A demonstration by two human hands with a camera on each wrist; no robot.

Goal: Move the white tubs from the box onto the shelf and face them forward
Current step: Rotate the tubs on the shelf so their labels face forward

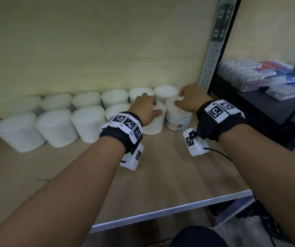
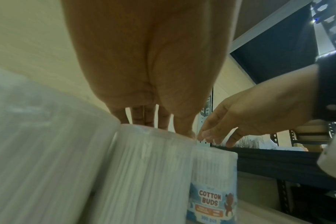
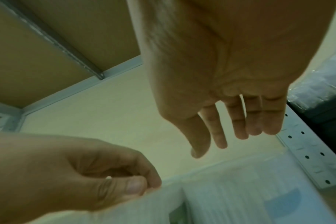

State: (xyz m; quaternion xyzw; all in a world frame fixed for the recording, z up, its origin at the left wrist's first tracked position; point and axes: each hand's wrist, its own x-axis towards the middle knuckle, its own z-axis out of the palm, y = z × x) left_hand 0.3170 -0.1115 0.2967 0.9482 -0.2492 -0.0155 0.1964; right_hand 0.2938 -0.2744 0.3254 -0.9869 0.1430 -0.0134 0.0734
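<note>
Reaching into the shelf (image 1: 170,168) with both hands, we've got the white tubs (image 1: 57,127) lined up in two rows against the far wall, running from the left end across to the right.

Our left hand (image 1: 145,109) sits on top of a plain-sided tub (image 1: 154,122) in the near row, fingers (image 2: 138,115) curled down over its lid with the thumb on the right side, so it's gripping that one.

Our right hand (image 1: 190,99) is over the last tub on the right (image 1: 178,115), the one whose "COTTON BUDS" label (image 2: 210,200) faces us. From the right wrist view its fingers (image 3: 238,121) hang straight and loosely spread, clear of the lid, holding nothing.

Those two tubs stand just beside each other. The right one is close to the grey perforated upright (image 1: 210,56), so not much space there.

Near side is wide open: bare wood all the way to the metal front edge (image 1: 161,211). Past the upright, boxes (image 1: 255,73) sit on a dark shelf.
</note>
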